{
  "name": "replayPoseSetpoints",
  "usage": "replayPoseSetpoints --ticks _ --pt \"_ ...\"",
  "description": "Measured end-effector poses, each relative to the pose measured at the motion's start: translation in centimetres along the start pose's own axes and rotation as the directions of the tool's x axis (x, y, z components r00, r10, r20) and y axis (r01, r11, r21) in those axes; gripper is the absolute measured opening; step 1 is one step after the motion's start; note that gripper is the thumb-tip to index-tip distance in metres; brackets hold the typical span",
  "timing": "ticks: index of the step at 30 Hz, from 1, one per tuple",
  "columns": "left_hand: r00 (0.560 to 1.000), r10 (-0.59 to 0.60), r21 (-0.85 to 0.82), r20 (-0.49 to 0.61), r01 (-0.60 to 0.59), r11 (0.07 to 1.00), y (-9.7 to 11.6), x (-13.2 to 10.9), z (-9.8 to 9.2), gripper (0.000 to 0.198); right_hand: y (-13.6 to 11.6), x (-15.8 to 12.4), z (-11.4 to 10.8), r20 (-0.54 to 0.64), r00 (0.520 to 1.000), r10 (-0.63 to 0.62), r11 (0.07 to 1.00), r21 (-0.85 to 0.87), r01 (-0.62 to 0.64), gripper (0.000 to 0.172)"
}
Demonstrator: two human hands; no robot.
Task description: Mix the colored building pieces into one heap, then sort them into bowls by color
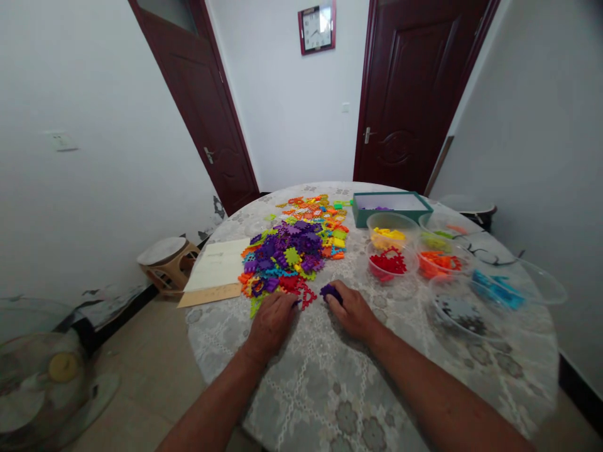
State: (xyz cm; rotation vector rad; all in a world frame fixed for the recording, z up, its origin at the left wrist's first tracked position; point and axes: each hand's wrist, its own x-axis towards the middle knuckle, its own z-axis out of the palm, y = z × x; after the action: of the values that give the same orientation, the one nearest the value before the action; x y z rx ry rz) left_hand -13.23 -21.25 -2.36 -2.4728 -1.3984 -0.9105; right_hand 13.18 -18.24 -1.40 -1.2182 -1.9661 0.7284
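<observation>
A pile of coloured plastic building pieces point(296, 248) lies on the round table point(330, 389), with purple ones thick in its middle. My right hand point(351, 312) rests on the cloth at the pile's near edge, fingers closed around purple pieces point(331, 291). My left hand point(272, 319) lies knuckles up beside it, fingers curled against the pile's near edge next to a red piece point(306, 294); what it holds, if anything, is hidden.
Clear bowls hold sorted pieces: yellow point(389, 236), red point(390, 262), orange point(439, 263), green point(436, 240), blue point(499, 290). A teal box point(391, 207) stands behind them. Papers point(217, 270) overhang the left edge. A stool point(166, 257) and a fan point(47, 376) stand on the floor.
</observation>
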Motion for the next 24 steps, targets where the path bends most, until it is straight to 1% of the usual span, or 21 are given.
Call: replayPoseSetpoints --ticks 3,6,8,10,12,15,17,19,22,24 --pt "0.999 -0.045 -0.070 -0.017 0.044 0.997 -0.1 0.0 0.1 0.019 0.0 0.1 0.0 -0.023 1.000 -0.002 0.999 0.036 0.002 0.019" --pt "0.984 -0.174 -0.187 -0.024 0.166 0.968 0.6 0.7 -0.3 0.021 0.0 0.2 -0.1 -0.043 0.999 0.009 0.994 0.105 -0.005 0.017" --pt "0.955 -0.298 -0.277 0.006 0.288 0.917 1.5 1.7 -0.6 0.028 -0.1 0.2 -0.2 -0.053 0.998 0.020 0.985 0.174 -0.010 0.017" --pt "0.913 -0.405 -0.367 0.053 0.395 0.842 2.7 3.0 -0.7 0.032 -0.1 0.3 -0.2 -0.063 0.997 0.033 0.965 0.261 -0.016 0.018" --pt "0.881 -0.466 -0.433 0.084 0.454 0.779 3.9 4.3 -0.4 0.032 -0.1 0.3 -0.2 -0.059 0.997 0.053 0.936 0.350 -0.029 0.022" --pt "0.872 -0.474 -0.481 0.120 0.469 0.741 5.2 5.4 0.8 0.034 -0.1 0.5 -0.1 -0.035 0.997 0.069 0.911 0.409 -0.049 0.031" --pt "0.876 -0.464 -0.497 0.131 0.463 0.734 5.6 5.5 1.7 0.036 -0.1 0.5 -0.1 -0.042 0.997 0.068 0.930 0.365 -0.048 0.036" --pt "0.878 -0.458 -0.509 0.138 0.459 0.728 5.6 5.2 2.3 0.038 -0.3 0.5 0.0 -0.055 0.998 0.040 0.957 0.290 -0.023 0.038" --pt "0.880 -0.452 -0.532 0.145 0.455 0.715 5.4 4.7 2.6 0.042 -0.5 0.5 0.0 -0.025 0.999 -0.023 0.977 0.211 0.028 0.036" --pt "0.885 -0.442 -0.549 0.145 0.444 0.708 5.2 4.4 2.5 0.044 -0.6 0.5 0.0 0.007 0.999 -0.038 0.982 0.185 0.036 0.035"
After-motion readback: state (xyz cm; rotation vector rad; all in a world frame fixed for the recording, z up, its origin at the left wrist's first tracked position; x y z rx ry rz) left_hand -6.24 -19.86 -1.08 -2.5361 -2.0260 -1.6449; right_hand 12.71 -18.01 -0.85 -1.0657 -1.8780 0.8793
